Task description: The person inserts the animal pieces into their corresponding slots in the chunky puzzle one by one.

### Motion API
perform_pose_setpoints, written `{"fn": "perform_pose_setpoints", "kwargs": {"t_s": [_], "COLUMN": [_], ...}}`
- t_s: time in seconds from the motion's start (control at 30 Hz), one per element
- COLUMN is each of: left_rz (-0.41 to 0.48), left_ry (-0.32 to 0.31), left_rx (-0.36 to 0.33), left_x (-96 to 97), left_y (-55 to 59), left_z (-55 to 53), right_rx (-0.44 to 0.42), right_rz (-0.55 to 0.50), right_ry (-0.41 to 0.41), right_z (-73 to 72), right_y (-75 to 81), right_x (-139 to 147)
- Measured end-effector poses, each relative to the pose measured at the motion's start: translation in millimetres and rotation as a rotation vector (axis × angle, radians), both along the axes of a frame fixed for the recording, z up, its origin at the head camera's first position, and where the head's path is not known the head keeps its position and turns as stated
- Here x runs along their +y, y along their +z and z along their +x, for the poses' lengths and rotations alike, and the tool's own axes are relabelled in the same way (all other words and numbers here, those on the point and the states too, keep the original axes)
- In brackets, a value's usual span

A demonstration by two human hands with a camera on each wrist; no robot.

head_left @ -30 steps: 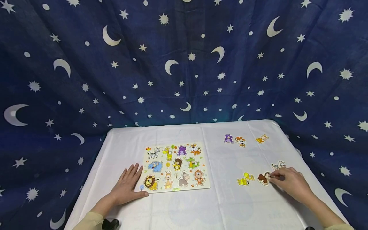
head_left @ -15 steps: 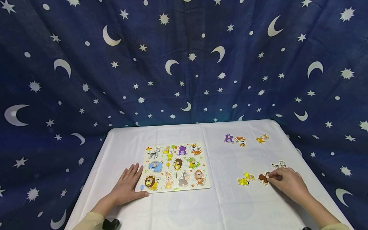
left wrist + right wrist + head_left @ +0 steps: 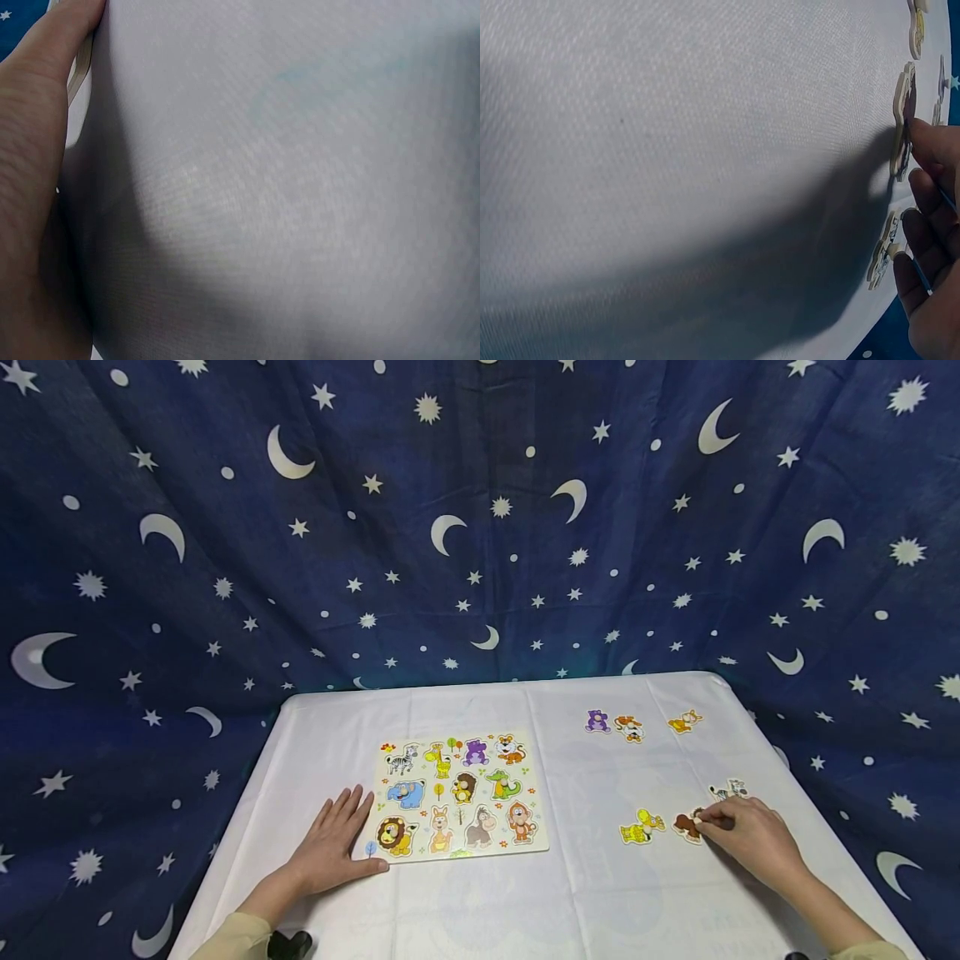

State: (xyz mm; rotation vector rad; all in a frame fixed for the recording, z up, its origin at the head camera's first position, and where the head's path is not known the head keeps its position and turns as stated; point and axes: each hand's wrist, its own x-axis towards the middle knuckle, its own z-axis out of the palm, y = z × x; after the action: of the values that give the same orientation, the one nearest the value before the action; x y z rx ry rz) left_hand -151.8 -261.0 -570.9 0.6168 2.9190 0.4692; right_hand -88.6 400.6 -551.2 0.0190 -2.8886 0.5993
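Observation:
My right hand (image 3: 753, 842) pinches a brown ape puzzle piece (image 3: 686, 827) at its knob, with the piece at the table surface. In the right wrist view, thumb and finger meet at this piece (image 3: 902, 124), and the other fingers hang over the zebra piece (image 3: 883, 255). Left of the ape lies a yellow giraffe piece (image 3: 637, 829). My left hand (image 3: 327, 847) lies flat, its fingers spread and its thumb against the near left corner of the animal puzzle board (image 3: 465, 855). The left wrist view shows mostly white cloth and part of that hand (image 3: 34, 150).
Toward the back right lie a purple hippo piece (image 3: 597, 722), a tiger piece (image 3: 629, 730) and an orange kangaroo piece (image 3: 684, 722). White cloth (image 3: 480, 910) covers the table. A dark blue curtain (image 3: 480, 527) with moons and stars hangs behind it.
My right hand has shifted slightly, its fingertips closing in on the knob of the brown ape piece. The left hand and the board have stayed put.

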Motion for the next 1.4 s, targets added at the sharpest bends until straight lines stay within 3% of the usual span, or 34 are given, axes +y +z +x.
{"fn": "perform_pose_setpoints", "kwargs": {"t_s": [0.9,1.4], "left_rz": [0.014,0.027], "left_ry": [0.001,-0.004], "left_rx": [-0.001,0.006], "left_x": [0.0,1.1], "left_y": [-1.1,3.0], "left_z": [0.0,1.7], "right_rx": [-0.029,0.059], "right_rz": [0.024,0.005], "right_ry": [-0.027,-0.012], "right_z": [-2.1,-19.3], "right_y": [-1.0,23.5], "right_x": [-4,-14]}}
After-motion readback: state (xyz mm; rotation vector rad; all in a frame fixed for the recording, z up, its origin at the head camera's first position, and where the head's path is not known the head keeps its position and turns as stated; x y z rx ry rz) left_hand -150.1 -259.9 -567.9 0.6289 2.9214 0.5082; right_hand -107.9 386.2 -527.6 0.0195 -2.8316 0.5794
